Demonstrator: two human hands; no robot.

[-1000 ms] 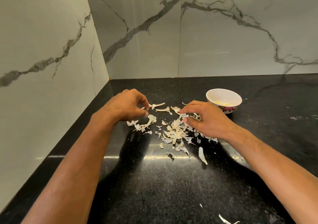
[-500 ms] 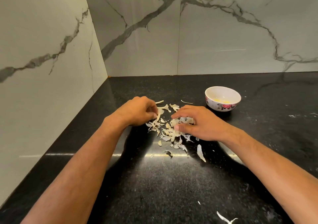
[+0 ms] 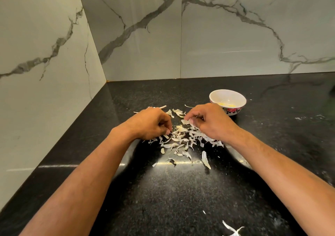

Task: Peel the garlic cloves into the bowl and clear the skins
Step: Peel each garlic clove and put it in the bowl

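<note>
Bowl [image 3: 227,100] with pale yellow garlic cloves [image 3: 226,104]

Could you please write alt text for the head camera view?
Two bare hands, left hand and right hand, gather a scatter of garlic skins on a black countertop in a marble-walled corner. A small white bowl stands just beyond the right hand.

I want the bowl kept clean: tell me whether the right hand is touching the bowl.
Cannot tell. In the head view the right hand overlaps the near rim of the bowl, hiding any gap or contact; its fingers curl over the garlic skins.
</note>
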